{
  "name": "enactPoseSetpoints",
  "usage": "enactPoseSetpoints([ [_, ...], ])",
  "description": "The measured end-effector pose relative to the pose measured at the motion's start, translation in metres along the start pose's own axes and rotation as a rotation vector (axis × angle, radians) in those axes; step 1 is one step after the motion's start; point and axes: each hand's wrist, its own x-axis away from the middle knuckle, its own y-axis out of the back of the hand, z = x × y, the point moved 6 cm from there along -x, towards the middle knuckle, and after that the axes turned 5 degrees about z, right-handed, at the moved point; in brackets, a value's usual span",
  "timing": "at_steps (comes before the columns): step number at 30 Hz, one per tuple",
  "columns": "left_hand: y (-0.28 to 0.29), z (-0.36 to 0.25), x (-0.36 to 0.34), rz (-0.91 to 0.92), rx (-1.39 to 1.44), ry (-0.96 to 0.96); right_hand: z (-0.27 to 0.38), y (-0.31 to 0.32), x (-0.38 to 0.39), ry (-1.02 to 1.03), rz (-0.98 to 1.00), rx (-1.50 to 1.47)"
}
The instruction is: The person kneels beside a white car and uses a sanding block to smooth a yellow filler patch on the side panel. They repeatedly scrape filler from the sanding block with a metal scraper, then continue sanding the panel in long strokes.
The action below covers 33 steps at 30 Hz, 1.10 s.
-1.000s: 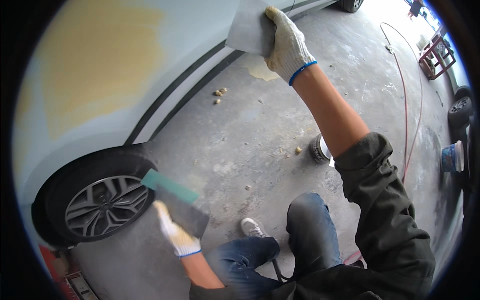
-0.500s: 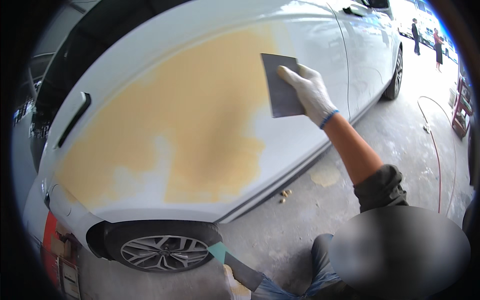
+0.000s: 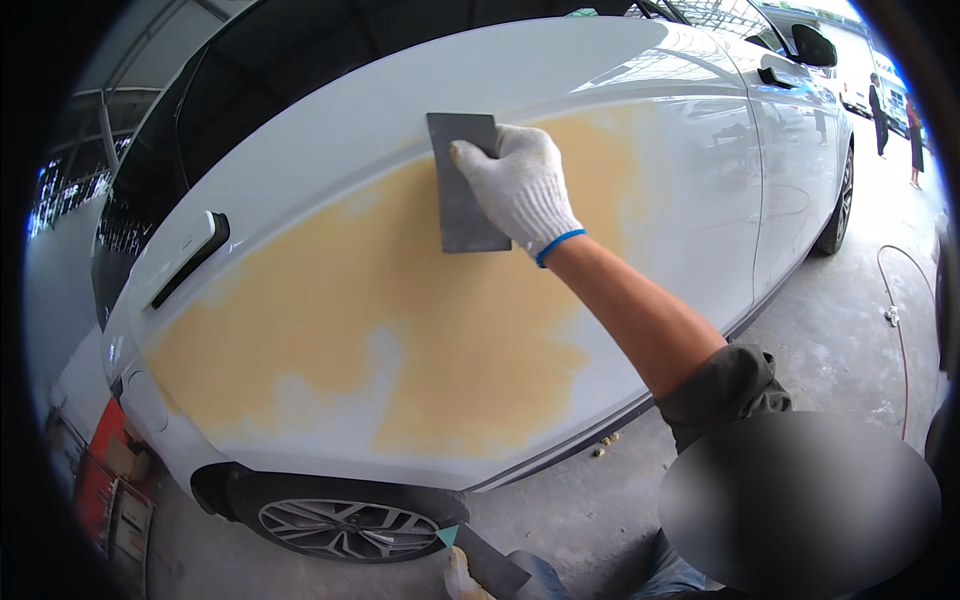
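Ahead of me is the side of a white car (image 3: 690, 190), with a broad patch of yellow filler (image 3: 480, 370) over its rear panel. My right hand (image 3: 525, 185), in a white knit glove with a blue cuff, grips a dark grey rectangular sheet (image 3: 470, 220) that looks like sandpaper. Its thumb lies across the face, and the sheet is in front of the patch's upper part; I cannot tell whether it touches the panel. Low in the picture, my gloved left hand (image 3: 465, 578) is closed on a grey strip (image 3: 490, 562) with a green corner, beside the rear wheel (image 3: 350, 528).
Below the car's sill, small yellowish lumps (image 3: 606, 443) lie on the concrete floor (image 3: 600, 500). A reddish hose (image 3: 902, 370) runs along the floor at right. Two people stand far off at upper right. A red cabinet (image 3: 95, 475) and a cardboard box (image 3: 125, 458) are at lower left.
My right hand has moved left with the grey sheet, from beyond the filler's right edge to over the patch. The view has shifted, so the car sits lower and further right.
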Motion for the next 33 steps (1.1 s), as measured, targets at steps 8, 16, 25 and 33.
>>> enactPoseSetpoints([
  [8, 0.014, 0.011, -0.038, 0.023, 0.083, 0.034, 0.009, -0.008, 0.002, -0.003, -0.023, 0.040],
  [16, -0.011, -0.018, -0.021, 0.049, 0.083, 0.046, 0.005, -0.004, 0.004, -0.070, -0.049, -0.016],
  [25, -0.007, -0.026, -0.002, 0.082, 0.143, 0.040, 0.018, -0.005, 0.012, -0.103, -0.037, 0.060],
  [33, 0.000, -0.015, -0.004, 0.139, 0.074, -0.002, 0.021, -0.011, 0.011, -0.099, -0.035, 0.114],
])
